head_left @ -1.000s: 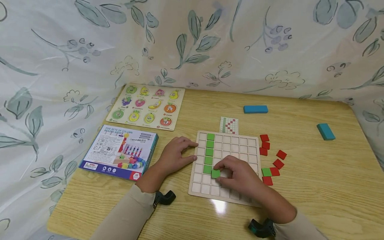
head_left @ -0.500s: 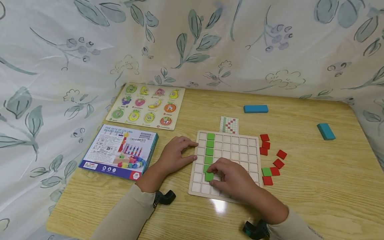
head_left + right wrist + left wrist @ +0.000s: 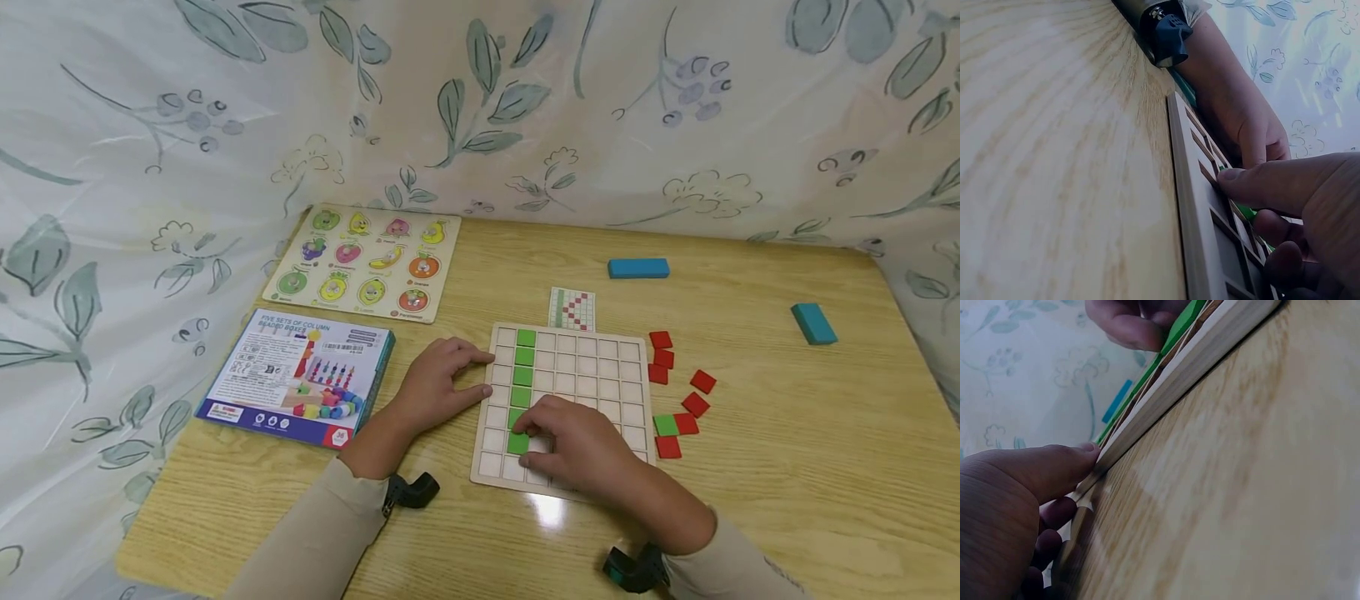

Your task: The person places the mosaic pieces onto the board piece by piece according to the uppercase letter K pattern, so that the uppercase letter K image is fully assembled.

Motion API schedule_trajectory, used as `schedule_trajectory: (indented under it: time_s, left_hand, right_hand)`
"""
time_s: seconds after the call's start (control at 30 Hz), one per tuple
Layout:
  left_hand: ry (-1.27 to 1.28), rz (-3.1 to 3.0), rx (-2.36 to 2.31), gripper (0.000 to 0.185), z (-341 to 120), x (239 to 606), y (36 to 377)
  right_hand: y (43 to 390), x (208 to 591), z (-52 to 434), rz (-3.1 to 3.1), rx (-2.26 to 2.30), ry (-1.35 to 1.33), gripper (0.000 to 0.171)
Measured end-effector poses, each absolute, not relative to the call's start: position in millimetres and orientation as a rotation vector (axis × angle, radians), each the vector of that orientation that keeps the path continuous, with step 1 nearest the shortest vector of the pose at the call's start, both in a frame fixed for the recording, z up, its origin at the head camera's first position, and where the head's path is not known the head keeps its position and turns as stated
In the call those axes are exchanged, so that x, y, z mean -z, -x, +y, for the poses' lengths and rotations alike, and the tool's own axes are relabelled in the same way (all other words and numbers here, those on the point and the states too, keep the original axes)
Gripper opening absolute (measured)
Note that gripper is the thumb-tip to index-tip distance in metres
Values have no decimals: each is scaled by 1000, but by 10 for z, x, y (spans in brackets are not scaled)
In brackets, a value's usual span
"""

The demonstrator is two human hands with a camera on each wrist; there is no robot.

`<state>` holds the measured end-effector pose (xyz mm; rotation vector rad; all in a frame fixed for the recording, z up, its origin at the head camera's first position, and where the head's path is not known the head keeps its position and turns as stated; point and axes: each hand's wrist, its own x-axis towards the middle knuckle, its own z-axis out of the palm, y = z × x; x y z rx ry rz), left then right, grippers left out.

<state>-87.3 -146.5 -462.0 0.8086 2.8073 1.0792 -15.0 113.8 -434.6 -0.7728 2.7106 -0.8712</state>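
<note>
The right hand [image 3: 577, 450] pinches a green tile [image 3: 517, 443] at the foot of the green column, while the left hand's [image 3: 435, 385] straight fingers brace the grid board's [image 3: 592, 371] left edge.

Light: bright, even, from overhead; soft shadows under hands [image 3: 577, 454].
Glare: white spot on bench [image 3: 550, 514] near front edge.
Head view: sharp, slight bending at edges.
Wrist views: dimmer, close surfaces blurred, skin dark.
</note>
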Motion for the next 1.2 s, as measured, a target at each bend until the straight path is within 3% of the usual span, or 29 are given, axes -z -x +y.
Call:
schedule_trajectory:
  time_s: [1.2]
  left_hand:
    - [-791, 2800, -1066, 44, -1464, 4606, 872]
  right_hand:
    - [94, 4349, 1330, 2648, 1071, 758, 30]
